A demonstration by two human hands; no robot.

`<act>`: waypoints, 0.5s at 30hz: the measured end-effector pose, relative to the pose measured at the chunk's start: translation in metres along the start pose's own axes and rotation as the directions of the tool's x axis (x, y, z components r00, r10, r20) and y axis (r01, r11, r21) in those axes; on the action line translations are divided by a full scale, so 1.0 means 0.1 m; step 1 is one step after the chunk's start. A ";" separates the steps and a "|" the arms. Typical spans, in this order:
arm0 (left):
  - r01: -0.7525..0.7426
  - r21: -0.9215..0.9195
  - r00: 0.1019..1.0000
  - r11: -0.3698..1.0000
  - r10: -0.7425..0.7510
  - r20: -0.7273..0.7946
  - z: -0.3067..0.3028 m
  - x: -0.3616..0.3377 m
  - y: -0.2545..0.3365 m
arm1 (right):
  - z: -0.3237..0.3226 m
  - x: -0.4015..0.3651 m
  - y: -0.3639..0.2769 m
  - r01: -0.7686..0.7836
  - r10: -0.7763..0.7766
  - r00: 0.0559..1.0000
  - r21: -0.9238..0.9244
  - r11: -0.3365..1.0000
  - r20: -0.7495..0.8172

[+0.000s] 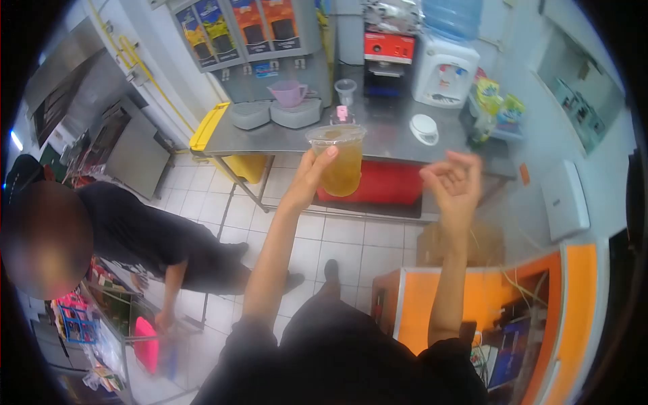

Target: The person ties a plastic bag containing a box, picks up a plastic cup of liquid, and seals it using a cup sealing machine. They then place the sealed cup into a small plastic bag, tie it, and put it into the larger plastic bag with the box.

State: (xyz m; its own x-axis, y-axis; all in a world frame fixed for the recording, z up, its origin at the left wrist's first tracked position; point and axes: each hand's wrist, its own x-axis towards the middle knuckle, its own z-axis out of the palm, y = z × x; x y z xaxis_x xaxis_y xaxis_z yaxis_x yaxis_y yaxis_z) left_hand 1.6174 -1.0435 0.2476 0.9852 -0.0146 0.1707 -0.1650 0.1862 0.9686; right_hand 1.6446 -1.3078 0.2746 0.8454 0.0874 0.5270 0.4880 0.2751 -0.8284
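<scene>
My left hand (314,174) is wrapped round a clear plastic cup (343,169) of yellow drink, held up in front of me. The cup's top is covered by clear, shiny plastic. To the right my right hand (453,179) is raised in the air, its fingers loosely bent and apart, with nothing visible in them. Behind the cup runs a steel table (388,138). On it, a round white lid-like object (424,128) lies between my two hands in view, and a small pink item (342,113) stands just beyond the cup.
A drink dispenser (270,67), a purple measuring jug (289,93), a clear cup (345,89), a red-and-black machine (388,50) and a water dispenser (445,71) line the table. At left a person (162,236) bends near a pink object (145,344). An orange counter (439,304) stands at right.
</scene>
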 end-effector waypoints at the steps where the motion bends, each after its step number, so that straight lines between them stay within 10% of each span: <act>1: -0.009 0.002 1.000 1.000 0.009 -0.018 -0.12 0.05 0.03 | 0.21 0.06 0.08 0.001 -0.001 1.000 0.009 1.000 0.018; 3: -0.012 -0.029 1.000 1.000 0.011 -0.028 -0.34 0.17 0.11 | 0.68 0.17 0.23 -0.119 0.107 0.979 0.062 0.991 0.171; 10: -0.058 0.142 0.973 0.988 0.088 -0.216 -1.15 0.60 0.33 | 1.83 0.68 0.83 0.346 -0.301 0.900 -0.099 0.933 0.314; 15: -0.130 0.133 0.949 0.983 0.162 -0.272 -1.59 0.95 0.26 | 2.14 1.08 1.21 0.403 -0.348 0.867 -0.090 0.911 0.357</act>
State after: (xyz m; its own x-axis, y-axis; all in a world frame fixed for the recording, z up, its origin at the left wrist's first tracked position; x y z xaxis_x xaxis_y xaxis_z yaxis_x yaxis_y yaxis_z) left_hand 1.7143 -0.8842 0.2598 0.9203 0.2832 0.2697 -0.2961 0.0539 0.9537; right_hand 1.7481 -1.0607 0.2720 0.4852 0.3218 0.8130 0.8048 0.1991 -0.5592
